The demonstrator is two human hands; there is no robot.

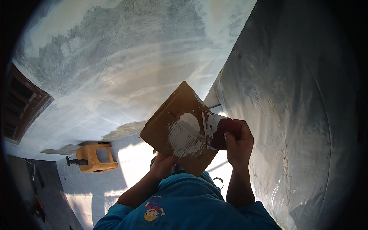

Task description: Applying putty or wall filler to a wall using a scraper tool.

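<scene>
A square brown board [163, 122] is held tilted in front of my body, its lower left edge gripped by my left hand [164, 165]. White filler paste [186, 138] lies on the board's middle in a smeared, ridged patch. Pinched between the thumb and fingers of my right hand [240, 143] is a putty scraper [220, 130], dark red with white paste along its blade. The scraper's blade edge rests at the right part of the board, beside the paste. The fingers of my left hand are partly hidden beneath the board.
A large wall [126, 57] with patchy grey and white plaster rises ahead. At the left stands a yellow plastic stool [90, 158] with a dark-handled tool [76, 161] on it. A brown wooden window frame [23, 103] is far left. Grey plastic sheeting [291, 115] hangs along the right.
</scene>
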